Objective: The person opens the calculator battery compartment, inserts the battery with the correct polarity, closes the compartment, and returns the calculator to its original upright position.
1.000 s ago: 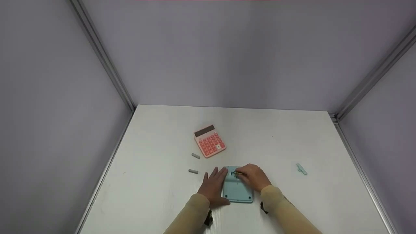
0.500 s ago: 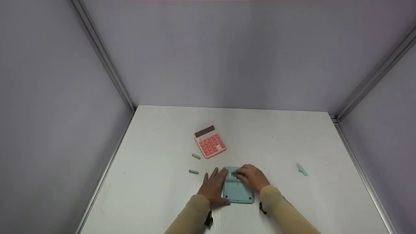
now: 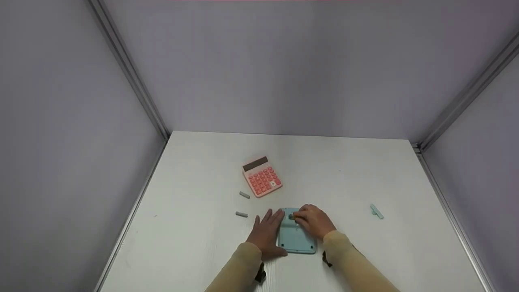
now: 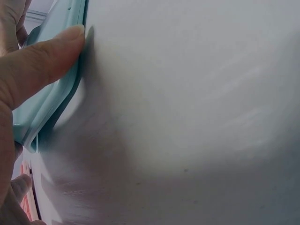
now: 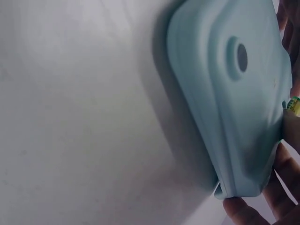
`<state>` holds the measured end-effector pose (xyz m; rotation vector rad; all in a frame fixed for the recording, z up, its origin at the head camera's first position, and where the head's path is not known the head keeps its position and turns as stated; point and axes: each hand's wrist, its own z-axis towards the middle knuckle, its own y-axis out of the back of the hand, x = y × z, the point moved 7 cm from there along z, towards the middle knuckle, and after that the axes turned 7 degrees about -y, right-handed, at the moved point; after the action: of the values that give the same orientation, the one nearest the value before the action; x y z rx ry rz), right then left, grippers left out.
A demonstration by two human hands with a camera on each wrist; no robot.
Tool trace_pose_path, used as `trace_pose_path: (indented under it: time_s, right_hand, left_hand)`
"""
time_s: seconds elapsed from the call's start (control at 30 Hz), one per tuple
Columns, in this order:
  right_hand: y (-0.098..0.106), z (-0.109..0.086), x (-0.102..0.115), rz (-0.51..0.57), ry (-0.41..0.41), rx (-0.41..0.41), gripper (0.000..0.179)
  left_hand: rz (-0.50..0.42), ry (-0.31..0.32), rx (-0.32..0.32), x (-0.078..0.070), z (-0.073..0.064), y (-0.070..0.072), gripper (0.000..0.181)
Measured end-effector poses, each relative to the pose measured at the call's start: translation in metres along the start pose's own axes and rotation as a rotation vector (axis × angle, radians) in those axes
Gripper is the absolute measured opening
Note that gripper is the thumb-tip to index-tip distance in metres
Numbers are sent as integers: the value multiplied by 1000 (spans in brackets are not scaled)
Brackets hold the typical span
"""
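A light teal calculator lies face down, its small battery compartment uncovered near the far end. My left hand rests along its left side, fingers straight and spread; in the left wrist view the thumb lies on the calculator's edge. At the compartment, my right hand pinches a small battery, whose yellow-green wrapper shows in the right wrist view. How far the battery sits inside the compartment is hidden by the fingers.
Beyond the hands lies a pink calculator, face up. Two small grey batteries, an upper one and a lower one, lie left of centre. To the right is a teal battery cover. Grey panels enclose the white table.
My right fingers have shifted slightly at the compartment, and the battery shows less between them than before. The left hand and the calculator have stayed in place.
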<state>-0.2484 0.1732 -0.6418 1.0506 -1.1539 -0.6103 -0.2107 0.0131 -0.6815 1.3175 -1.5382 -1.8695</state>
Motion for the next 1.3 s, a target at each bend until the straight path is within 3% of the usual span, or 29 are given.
trace_pose_path:
  time_s: [0.4,0.6,0.9,1.07,1.3]
  right_hand:
    - [-3,1,0,12,-64,41,25]
    - [-3,1,0,19,-60,19,24]
    - [0,1,2,-16,-5,-30,22]
    - [0,2,0,0,-36,-26,23]
    - [-3,6,-4,77,-185,7,41]
  left_hand:
    - [5,31,38,-2,-1,2,127]
    - [-7,21,33,-3,-1,2,126]
    - [58,-9,-8,-6,-1,4,125]
    - [63,-4,2,-6,-1,4,125]
    - [46,8,3,-4,-2,1,125]
